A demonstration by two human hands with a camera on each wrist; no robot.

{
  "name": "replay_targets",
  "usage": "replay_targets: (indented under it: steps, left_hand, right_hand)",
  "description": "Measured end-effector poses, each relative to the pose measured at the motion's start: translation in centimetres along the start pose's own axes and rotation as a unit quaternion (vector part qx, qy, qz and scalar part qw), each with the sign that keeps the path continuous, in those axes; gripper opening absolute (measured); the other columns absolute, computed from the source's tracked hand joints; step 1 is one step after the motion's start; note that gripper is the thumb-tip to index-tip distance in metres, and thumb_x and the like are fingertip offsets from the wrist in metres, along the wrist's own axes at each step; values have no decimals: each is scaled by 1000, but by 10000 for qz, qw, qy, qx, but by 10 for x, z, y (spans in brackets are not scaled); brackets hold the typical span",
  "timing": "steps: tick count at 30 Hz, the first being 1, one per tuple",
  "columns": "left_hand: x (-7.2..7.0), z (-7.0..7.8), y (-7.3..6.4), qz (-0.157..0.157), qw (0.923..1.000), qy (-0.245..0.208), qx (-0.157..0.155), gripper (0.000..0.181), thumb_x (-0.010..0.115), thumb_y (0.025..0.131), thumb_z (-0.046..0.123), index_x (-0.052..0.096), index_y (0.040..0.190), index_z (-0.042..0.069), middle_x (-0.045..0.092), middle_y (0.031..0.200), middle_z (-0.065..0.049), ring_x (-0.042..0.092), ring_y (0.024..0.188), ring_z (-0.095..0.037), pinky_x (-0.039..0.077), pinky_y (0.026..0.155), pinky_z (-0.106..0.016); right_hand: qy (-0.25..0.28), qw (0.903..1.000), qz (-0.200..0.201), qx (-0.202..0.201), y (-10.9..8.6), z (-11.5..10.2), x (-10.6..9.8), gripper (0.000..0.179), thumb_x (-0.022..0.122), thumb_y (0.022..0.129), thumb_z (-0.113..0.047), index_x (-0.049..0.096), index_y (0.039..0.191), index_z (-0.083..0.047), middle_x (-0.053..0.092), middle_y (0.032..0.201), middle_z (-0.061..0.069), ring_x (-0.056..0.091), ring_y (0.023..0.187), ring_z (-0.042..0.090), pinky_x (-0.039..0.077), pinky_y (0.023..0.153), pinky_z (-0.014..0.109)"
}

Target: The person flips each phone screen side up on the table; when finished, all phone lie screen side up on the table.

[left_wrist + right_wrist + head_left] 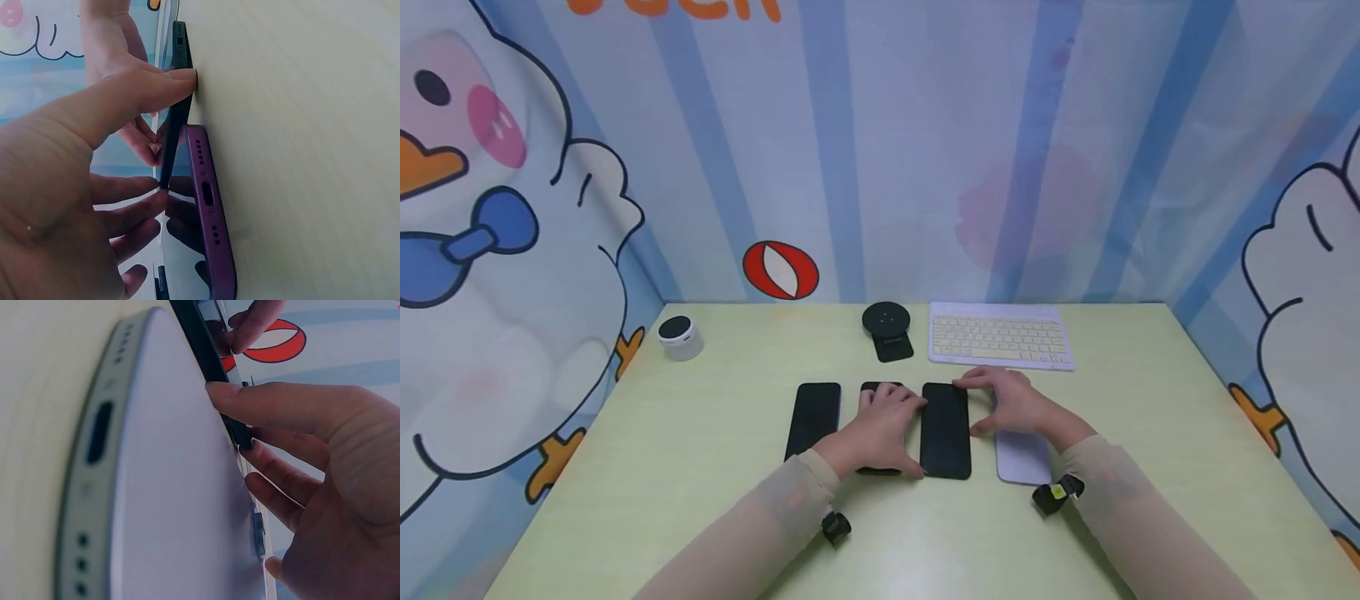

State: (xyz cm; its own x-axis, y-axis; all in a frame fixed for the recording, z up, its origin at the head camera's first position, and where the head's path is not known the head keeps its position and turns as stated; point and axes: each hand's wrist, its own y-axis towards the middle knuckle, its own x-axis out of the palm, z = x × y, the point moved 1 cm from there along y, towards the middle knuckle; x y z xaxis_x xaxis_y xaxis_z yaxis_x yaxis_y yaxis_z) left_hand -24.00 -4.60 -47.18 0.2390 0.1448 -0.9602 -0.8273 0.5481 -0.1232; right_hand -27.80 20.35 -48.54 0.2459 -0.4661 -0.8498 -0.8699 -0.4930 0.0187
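A phone (946, 433) with a black screen lies face up between the two hands. My left hand (883, 425) holds its left side, thumb at the near corner and index fingertip farther up the edge. From the other side my right hand (1009, 398) holds it, index fingertip at the far right corner and thumb on the right edge. Partly hidden beneath the left hand is a purple-edged phone (209, 206). A lilac phone (1024, 458) lies back up under the right hand and wrist. Left of both hands is another black-screened phone (815, 417).
At the table's back stand a round black charging stand (887, 329) and a lilac keyboard (1000, 336). A small white cylinder with a dark top (680, 337) sits at the back left. A printed curtain (895, 150) hangs behind the pale table (662, 467).
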Motion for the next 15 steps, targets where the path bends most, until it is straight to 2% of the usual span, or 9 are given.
replay_targets:
  steps: [6, 9, 15]
  left_hand:
    - [-3, 2, -2, -125, 9999, 39, -52, 99, 90, 69, 58, 53, 150, 14, 52, 149, -4, 36, 139, -28, 30, 108, -51]
    - [-4, 1, -3, -142, 9999, 4, -29, 100, 89, 70, 59, 52, 151, 14, 51, 151, -4, 36, 140, -28, 30, 109, -52]
    - [-6, 1, -3, 79, 9998, -145, 116, 103, 84, 73, 66, 49, 154, 15, 49, 155, -3, 39, 140, -27, 36, 111, -49]
  right_hand:
    - [-3, 9999, 54, -125, -1, 0, 1, 74, 93, 70, -23, 67, 139, -14, 63, 140, 10, 53, 135, 39, 33, 108, 63]
    - [78, 9998, 141, -91, -7, 2, -2, 75, 93, 72, -25, 65, 141, -15, 63, 143, 11, 52, 138, 39, 34, 111, 63]
    - [282, 9987, 407, 112, -23, 14, -11, 68, 90, 79, -22, 64, 142, -13, 60, 147, 15, 46, 143, 42, 36, 115, 62]
